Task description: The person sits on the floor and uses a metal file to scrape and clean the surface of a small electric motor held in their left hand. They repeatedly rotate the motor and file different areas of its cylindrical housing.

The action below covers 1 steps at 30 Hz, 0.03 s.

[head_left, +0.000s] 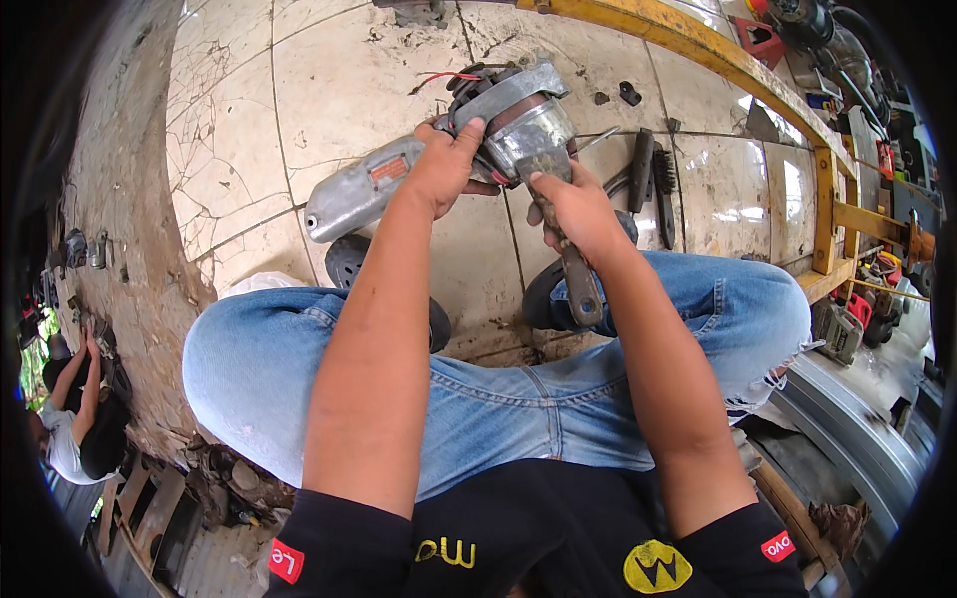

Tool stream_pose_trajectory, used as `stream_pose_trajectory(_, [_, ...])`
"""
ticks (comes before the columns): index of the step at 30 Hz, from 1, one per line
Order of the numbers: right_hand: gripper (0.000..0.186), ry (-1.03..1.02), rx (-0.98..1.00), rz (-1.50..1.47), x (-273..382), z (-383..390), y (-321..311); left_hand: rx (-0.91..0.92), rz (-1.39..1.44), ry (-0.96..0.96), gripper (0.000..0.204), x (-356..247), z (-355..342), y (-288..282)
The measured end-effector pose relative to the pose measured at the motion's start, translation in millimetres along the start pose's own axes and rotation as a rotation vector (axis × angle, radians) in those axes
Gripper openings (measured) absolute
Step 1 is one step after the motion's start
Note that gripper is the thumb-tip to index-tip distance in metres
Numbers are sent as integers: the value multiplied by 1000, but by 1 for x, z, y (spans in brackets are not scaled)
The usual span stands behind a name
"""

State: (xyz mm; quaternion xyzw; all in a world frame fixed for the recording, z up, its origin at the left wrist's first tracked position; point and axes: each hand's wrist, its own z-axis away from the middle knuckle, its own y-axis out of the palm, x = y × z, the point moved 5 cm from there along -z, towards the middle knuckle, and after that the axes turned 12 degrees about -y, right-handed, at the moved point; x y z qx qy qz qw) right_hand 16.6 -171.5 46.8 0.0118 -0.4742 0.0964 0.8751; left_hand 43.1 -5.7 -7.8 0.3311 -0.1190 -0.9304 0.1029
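Observation:
My left hand (446, 164) is closed on a grey metal motor part (488, 105) with a red wire coming off it. Close by that hand lies a long grey metal housing (359, 189) with a red-printed label; whether the two are joined I cannot tell. My right hand (580, 211) is wrapped round a flat, worn, scraper-like metal tool (581, 289) with a hole at its handle end. The tool's other end meets the silver rounded casing (531, 130) of the motor part, where the contact is partly hidden.
Right of my hands lie a wire brush (665, 194), a dark handle (641, 164) and a thin metal rod (598, 139) on the stained tile floor (234, 130). A yellow metal frame (688, 45) stands at the right. Another person (75, 419) sits far left.

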Motion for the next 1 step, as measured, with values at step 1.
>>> stream_pose_trajectory(1, [30,-3,1,0,1,-1,0,0,0,3,85,-2,-1,0])
